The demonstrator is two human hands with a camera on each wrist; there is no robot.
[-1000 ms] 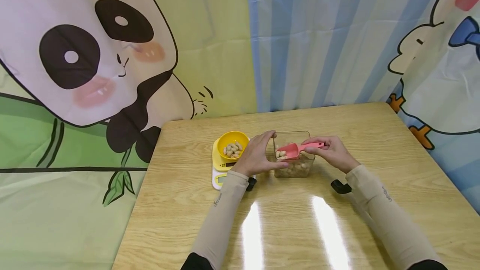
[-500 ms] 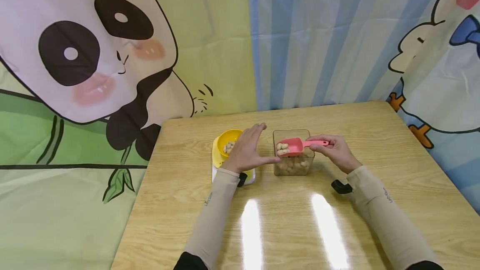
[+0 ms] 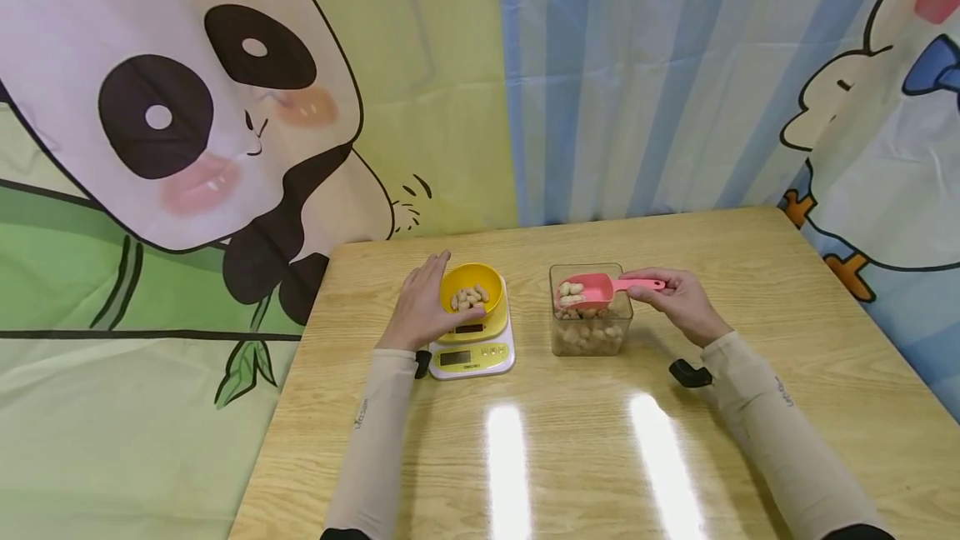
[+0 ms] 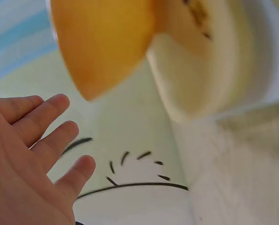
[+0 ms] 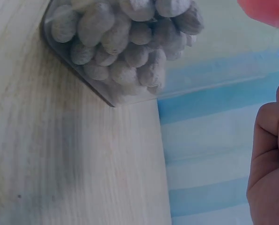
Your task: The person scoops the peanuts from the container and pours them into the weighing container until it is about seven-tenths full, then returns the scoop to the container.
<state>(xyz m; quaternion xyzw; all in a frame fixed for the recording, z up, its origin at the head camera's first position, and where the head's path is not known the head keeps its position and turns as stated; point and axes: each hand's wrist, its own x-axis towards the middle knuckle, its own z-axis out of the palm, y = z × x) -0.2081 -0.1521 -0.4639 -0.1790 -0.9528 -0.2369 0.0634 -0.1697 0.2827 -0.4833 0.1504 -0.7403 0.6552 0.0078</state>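
Pinched at its handle by the right hand (image 3: 681,307) is a pink scoop (image 3: 598,292); its wide end points to nine o'clock and carries several peanuts (image 3: 571,293). This end is over the mouth of a clear container (image 3: 588,348), where more peanuts lie. The left hand (image 3: 417,311) keeps its fingers straight, with the thumb spread away toward three o'clock. Just beside it, toward two o'clock, a yellow bowl (image 3: 471,273) with peanuts stands on a scale (image 3: 495,365); whether the thumb touches the bowl, I cannot tell.
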